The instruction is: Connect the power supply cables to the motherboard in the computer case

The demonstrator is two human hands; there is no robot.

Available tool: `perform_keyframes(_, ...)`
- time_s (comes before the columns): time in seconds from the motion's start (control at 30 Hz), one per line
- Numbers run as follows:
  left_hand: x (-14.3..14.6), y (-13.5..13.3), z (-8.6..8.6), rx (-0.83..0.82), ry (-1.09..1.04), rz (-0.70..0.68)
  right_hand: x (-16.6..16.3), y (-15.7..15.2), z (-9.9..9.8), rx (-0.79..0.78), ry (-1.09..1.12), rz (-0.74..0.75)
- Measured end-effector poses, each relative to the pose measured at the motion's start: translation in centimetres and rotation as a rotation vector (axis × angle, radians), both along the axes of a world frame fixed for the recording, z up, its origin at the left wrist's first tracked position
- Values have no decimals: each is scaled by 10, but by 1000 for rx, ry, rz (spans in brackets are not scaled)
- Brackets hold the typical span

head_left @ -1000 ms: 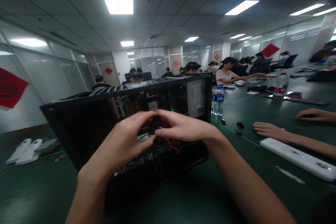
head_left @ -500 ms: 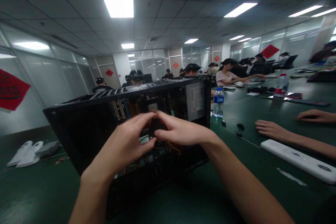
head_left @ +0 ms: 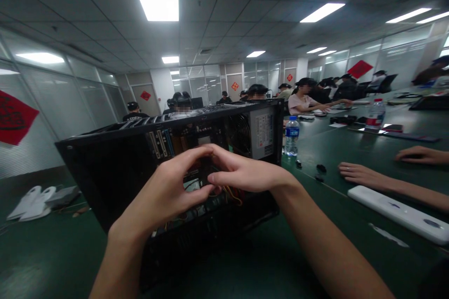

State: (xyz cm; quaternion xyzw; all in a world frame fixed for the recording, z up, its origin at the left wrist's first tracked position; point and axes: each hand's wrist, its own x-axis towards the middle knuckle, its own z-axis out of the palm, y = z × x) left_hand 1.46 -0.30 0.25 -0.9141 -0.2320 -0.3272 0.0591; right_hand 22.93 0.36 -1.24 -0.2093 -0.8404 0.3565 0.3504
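Observation:
An open black computer case [head_left: 115, 168] stands on the green table [head_left: 266, 261], its inside facing me. Slots, a fan [head_left: 239, 131], a grey power supply [head_left: 262, 131] and orange and yellow wires [head_left: 231, 192] show inside. My left hand [head_left: 164, 194] and my right hand [head_left: 245, 173] meet in front of the case's middle. Forefingers and thumbs of both hands curve toward each other around a small dark part I cannot make out. The fingertips hide what lies between them.
A water bottle [head_left: 292, 135] stands right of the case. Another person's hands [head_left: 358, 173] rest on the table at right, by a long white device [head_left: 400, 212]. Small dark bits [head_left: 320, 168] lie between. Several people sit at the far tables. White objects [head_left: 31, 201] lie at left.
Hardly anything: both hands stay pinched together at the case's middle, with only a slight shift of the view.

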Motion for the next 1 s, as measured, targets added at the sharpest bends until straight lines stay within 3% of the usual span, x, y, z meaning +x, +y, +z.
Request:
perform_keyframes(0.4,3,6,-1,27,-103,-49,-4,0,4,-188,172,117)
perform_keyframes(0.73,-1,-1,3,80,-82,-94,-8,-16,8,-161,219,106)
perform_keyframes(1.0,0,-7,6,19,-77,-70,0,-22,10,-93,207,86)
